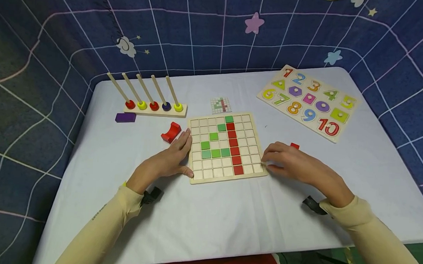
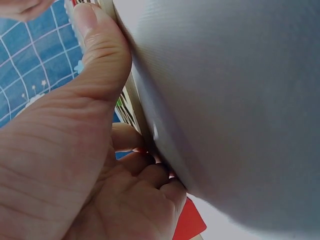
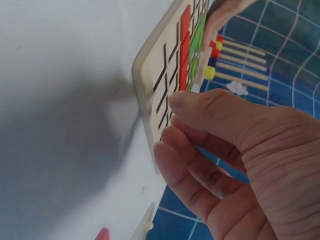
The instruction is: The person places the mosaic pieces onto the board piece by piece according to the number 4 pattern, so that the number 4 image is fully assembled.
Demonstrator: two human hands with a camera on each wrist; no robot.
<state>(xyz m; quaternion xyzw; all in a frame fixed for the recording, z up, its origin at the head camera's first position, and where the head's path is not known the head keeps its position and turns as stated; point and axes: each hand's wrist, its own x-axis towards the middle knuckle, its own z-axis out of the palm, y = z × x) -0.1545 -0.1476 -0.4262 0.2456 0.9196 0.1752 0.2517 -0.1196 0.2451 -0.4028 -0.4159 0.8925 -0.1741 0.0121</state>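
Observation:
A square wooden grid board lies on the white-covered table. Red tiles form a column on it, and green tiles make an angled line on the left. My left hand rests along the board's left edge, its thumb by the near corner. Beside those fingertips stands a red arched block. At the right edge my right hand has its fingers loosely bent, fingertips right at the rim. Nothing shows between thumb and fingers in the right wrist view.
Behind the board lies a small pattern card. A peg stacker with colored rings stands back left, a purple block before it. Back right is a number puzzle. A small red piece is partly hidden behind my right hand.

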